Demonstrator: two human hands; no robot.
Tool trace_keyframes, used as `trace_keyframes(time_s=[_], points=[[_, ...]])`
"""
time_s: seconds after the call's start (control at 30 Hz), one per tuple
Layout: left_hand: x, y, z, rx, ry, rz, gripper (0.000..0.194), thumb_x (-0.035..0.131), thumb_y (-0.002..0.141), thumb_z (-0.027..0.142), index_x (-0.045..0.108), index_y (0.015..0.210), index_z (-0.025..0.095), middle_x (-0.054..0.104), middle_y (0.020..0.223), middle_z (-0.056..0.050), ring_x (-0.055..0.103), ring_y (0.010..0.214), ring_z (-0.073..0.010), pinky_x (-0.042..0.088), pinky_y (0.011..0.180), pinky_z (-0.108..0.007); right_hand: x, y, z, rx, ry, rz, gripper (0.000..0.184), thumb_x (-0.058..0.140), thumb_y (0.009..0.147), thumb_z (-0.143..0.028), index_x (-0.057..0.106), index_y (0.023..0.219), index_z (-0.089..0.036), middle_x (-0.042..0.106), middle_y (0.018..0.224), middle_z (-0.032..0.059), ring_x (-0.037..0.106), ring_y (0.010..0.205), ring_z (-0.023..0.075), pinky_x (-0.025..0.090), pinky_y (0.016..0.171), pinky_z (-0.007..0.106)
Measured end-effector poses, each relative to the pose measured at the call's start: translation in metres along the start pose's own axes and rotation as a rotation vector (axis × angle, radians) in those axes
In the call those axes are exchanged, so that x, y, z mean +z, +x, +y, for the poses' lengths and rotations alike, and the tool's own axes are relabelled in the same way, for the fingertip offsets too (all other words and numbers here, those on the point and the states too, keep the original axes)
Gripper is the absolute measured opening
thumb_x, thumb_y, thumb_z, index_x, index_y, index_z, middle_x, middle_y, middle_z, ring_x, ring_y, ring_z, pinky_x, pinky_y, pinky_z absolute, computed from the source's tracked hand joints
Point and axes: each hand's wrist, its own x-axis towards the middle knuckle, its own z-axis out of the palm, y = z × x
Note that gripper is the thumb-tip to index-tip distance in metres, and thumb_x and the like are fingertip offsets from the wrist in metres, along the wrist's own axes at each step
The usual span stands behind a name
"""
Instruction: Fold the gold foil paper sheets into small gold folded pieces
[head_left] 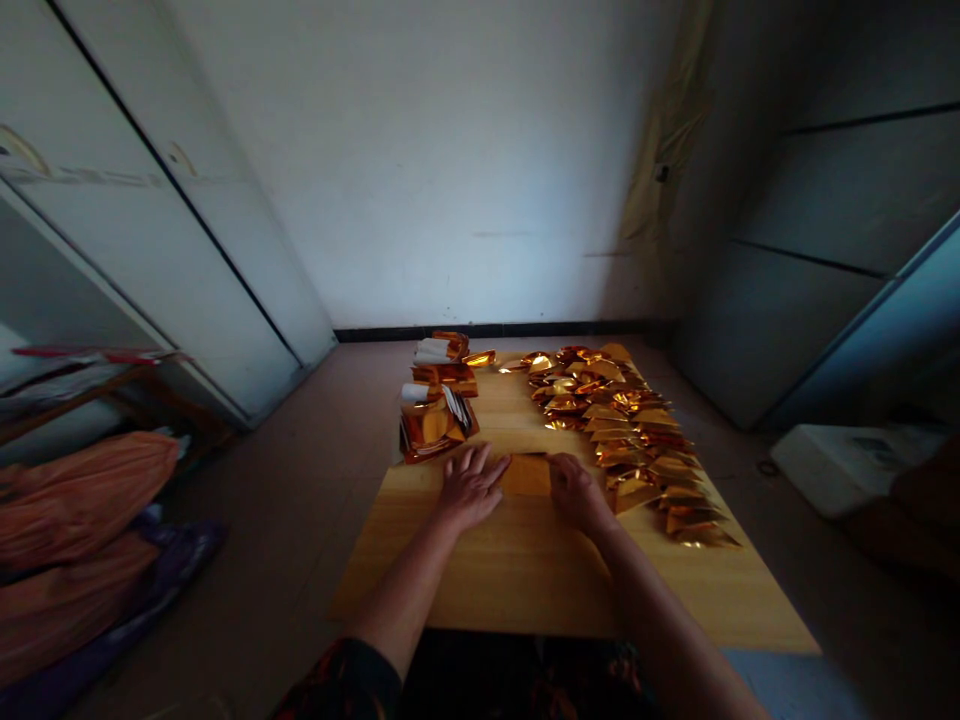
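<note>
A flat golden foil paper point(528, 475) lies on the wooden table between my hands, its far edge showing a dark line. My left hand point(471, 487) rests flat with fingers spread, the thumb side touching the paper's left edge. At the right edge, my right hand point(576, 488) has its fingers curled and pinched on the paper. Just past my left hand sits a stack of golden foil sheets point(435, 422). To the right of my right hand lie rows of folded golden foil pieces point(630, 425), overlapping one another.
The wooden table point(517, 590) stands before a white wall point(465, 180). White cabinets point(172, 200) rise on the left. Orange cloth point(82, 500) is heaped at the left, and a white box point(832, 465) sits on the floor at the right.
</note>
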Motion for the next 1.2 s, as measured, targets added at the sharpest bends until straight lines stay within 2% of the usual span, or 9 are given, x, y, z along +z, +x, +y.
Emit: trace_keyframes(time_s=[0.13, 0.3, 0.4, 0.53, 0.7, 0.87, 0.97, 1.07, 1.2], points=[[0.002, -0.003, 0.001, 0.003, -0.006, 0.048, 0.055, 0.042, 0.085, 0.031, 0.032, 0.138, 0.043, 0.023, 0.152, 0.000, 0.024, 0.134, -0.0298, 0.021, 0.104, -0.056, 0.001, -0.006, 0.005, -0.054, 0.042, -0.012, 0.033, 0.043, 0.078, -0.010, 0.058, 0.107, -0.014, 0.057, 0.112, 0.0132, 0.057, 0.103, 0.0180, 0.048, 0.089, 0.031], [0.003, -0.005, 0.001, 0.026, -0.011, 0.076, 0.058, 0.049, 0.082, 0.045, 0.033, 0.138, 0.042, 0.024, 0.151, -0.002, 0.023, 0.134, -0.0310, 0.020, 0.104, -0.057, -0.004, -0.015, 0.002, 0.016, 0.044, -0.013, 0.065, 0.048, 0.068, -0.007, 0.042, 0.131, -0.020, 0.027, 0.144, 0.0156, 0.055, 0.108, 0.0203, 0.052, 0.083, 0.036], [0.002, -0.005, 0.001, 0.018, -0.019, 0.076, 0.061, 0.052, 0.080, 0.052, 0.034, 0.137, 0.042, 0.025, 0.151, -0.002, 0.022, 0.134, -0.0319, 0.019, 0.105, -0.056, -0.007, -0.017, -0.006, -0.075, -0.029, -0.103, 0.065, 0.052, 0.068, -0.009, 0.043, 0.131, -0.024, 0.018, 0.149, 0.0121, 0.053, 0.108, 0.0199, 0.051, 0.085, 0.036], [0.002, -0.005, 0.001, 0.004, -0.034, 0.100, 0.056, 0.049, 0.082, 0.054, 0.038, 0.135, 0.040, 0.028, 0.150, -0.002, 0.024, 0.134, -0.0305, 0.020, 0.106, -0.053, -0.010, -0.015, -0.018, -0.145, -0.296, -0.199, 0.036, 0.058, 0.076, -0.017, 0.061, 0.111, -0.023, 0.029, 0.146, 0.0101, 0.048, 0.113, 0.0233, 0.044, 0.092, 0.040], [0.004, -0.004, 0.001, 0.001, -0.066, 0.145, 0.045, 0.041, 0.088, 0.052, 0.045, 0.131, 0.041, 0.034, 0.146, 0.000, 0.025, 0.134, -0.0278, 0.023, 0.105, -0.050, -0.014, -0.010, -0.025, -0.218, -0.458, -0.253, 0.019, 0.057, 0.085, -0.029, 0.065, 0.101, -0.028, 0.047, 0.135, 0.0050, 0.039, 0.120, 0.0249, 0.037, 0.094, 0.041], [0.003, -0.006, -0.002, 0.089, -0.099, 0.256, 0.045, 0.054, 0.082, 0.049, 0.055, 0.124, 0.032, 0.043, 0.139, -0.005, 0.033, 0.128, -0.0283, 0.029, 0.103, -0.048, -0.012, -0.005, -0.021, -0.227, -0.407, -0.299, 0.019, 0.048, 0.092, -0.026, 0.066, 0.095, -0.025, 0.065, 0.104, 0.0042, 0.050, 0.102, 0.0187, 0.035, 0.088, 0.032], [0.006, -0.008, -0.005, 0.184, -0.182, 0.308, 0.032, 0.058, 0.081, 0.036, 0.063, 0.111, 0.026, 0.058, 0.119, -0.006, 0.045, 0.115, -0.0230, 0.036, 0.100, -0.040, -0.010, 0.000, -0.019, -0.183, -0.365, -0.300, 0.019, 0.048, 0.091, -0.025, 0.067, 0.089, -0.023, 0.067, 0.092, 0.0033, 0.052, 0.094, 0.0171, 0.036, 0.083, 0.029], [0.011, -0.006, -0.009, 0.194, -0.291, 0.329, 0.022, 0.051, 0.086, 0.023, 0.067, 0.101, 0.023, 0.065, 0.099, -0.005, 0.054, 0.099, -0.0177, 0.043, 0.091, -0.032, -0.010, 0.007, -0.019, -0.156, -0.327, -0.297, 0.018, 0.049, 0.090, -0.024, 0.067, 0.089, -0.023, 0.067, 0.091, 0.0024, 0.054, 0.091, 0.0162, 0.037, 0.082, 0.027], [0.015, 0.004, -0.008, 0.076, -0.376, 0.324, 0.023, 0.049, 0.085, 0.019, 0.068, 0.098, 0.021, 0.068, 0.094, -0.004, 0.058, 0.093, -0.0161, 0.044, 0.087, -0.028, -0.005, 0.015, -0.020, -0.054, -0.295, -0.273, 0.019, 0.050, 0.089, -0.024, 0.066, 0.099, -0.024, 0.068, 0.098, 0.0026, 0.057, 0.095, 0.0161, 0.039, 0.082, 0.024]])
